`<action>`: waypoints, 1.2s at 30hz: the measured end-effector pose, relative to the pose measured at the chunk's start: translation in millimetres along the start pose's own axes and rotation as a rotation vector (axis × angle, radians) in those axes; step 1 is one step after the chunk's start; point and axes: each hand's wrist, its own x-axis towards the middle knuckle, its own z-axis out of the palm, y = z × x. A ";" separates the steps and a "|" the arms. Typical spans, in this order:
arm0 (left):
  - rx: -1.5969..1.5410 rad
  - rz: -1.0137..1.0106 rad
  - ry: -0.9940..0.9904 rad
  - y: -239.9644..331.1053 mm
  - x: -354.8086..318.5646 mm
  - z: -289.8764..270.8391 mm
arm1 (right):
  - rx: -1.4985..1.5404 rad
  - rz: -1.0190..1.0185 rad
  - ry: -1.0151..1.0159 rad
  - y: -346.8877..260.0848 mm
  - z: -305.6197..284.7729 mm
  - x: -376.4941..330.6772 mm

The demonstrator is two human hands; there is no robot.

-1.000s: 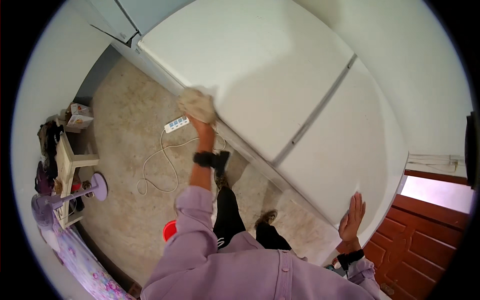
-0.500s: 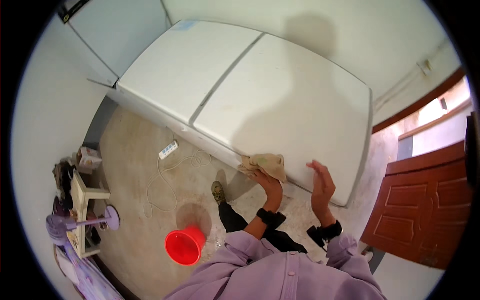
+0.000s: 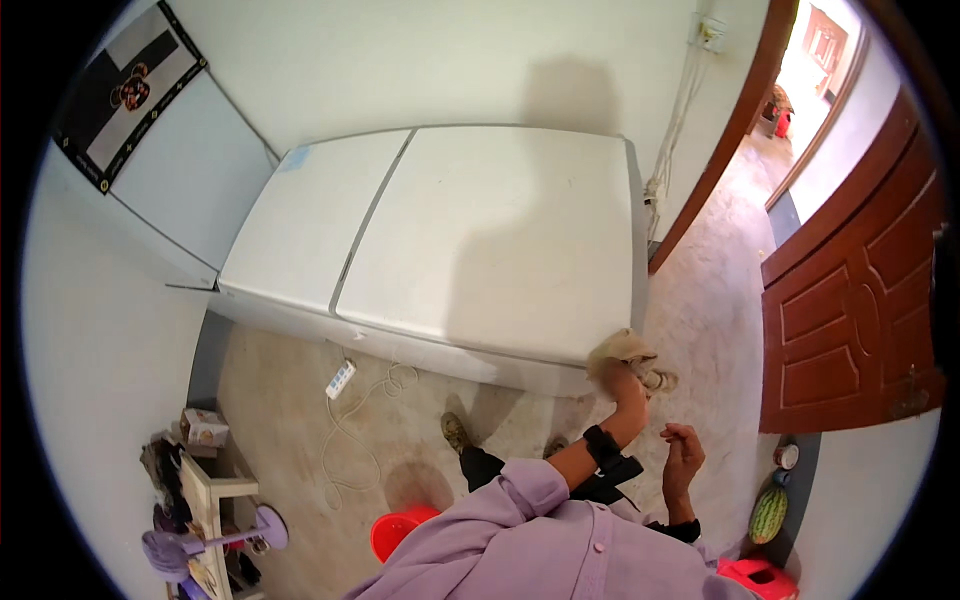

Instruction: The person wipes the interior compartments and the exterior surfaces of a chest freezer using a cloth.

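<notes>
A crumpled beige cloth [image 3: 624, 348] lies against the front right corner of a large white chest freezer [image 3: 500, 230] and hangs over its edge. My left hand [image 3: 622, 384], smeared by motion, grips the cloth and presses it to that corner. To its right and nearer to me, my right hand [image 3: 683, 456] is held in the air, its fingers loosely bent and nothing in them. Both wrists wear black bands.
On the floor are a red bucket [image 3: 400, 530], a white power strip [image 3: 341, 379] with a looped cord, and a watermelon [image 3: 768, 514]. At the left stand a purple fan [image 3: 270, 528] and a cream wooden stand [image 3: 200, 490]. A brown door [image 3: 860, 320] stands ajar at the right.
My left hand has moved the cloth rightward along the freezer's front edge to the right corner. My right hand has drawn back from over the lid. The view has shifted to the right.
</notes>
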 end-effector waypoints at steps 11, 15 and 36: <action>-0.512 -0.713 -0.528 212.9 -67.8 15.8 | 0.002 -0.066 0.120 -57.1 27.9 48.2; -0.334 -0.359 -0.601 252.7 -43.5 -17.0 | 0.048 -0.194 0.057 -58.8 66.3 58.7; 1.233 0.799 0.307 450.6 170.7 -405.1 | -0.545 -0.647 -0.553 -135.3 498.4 40.4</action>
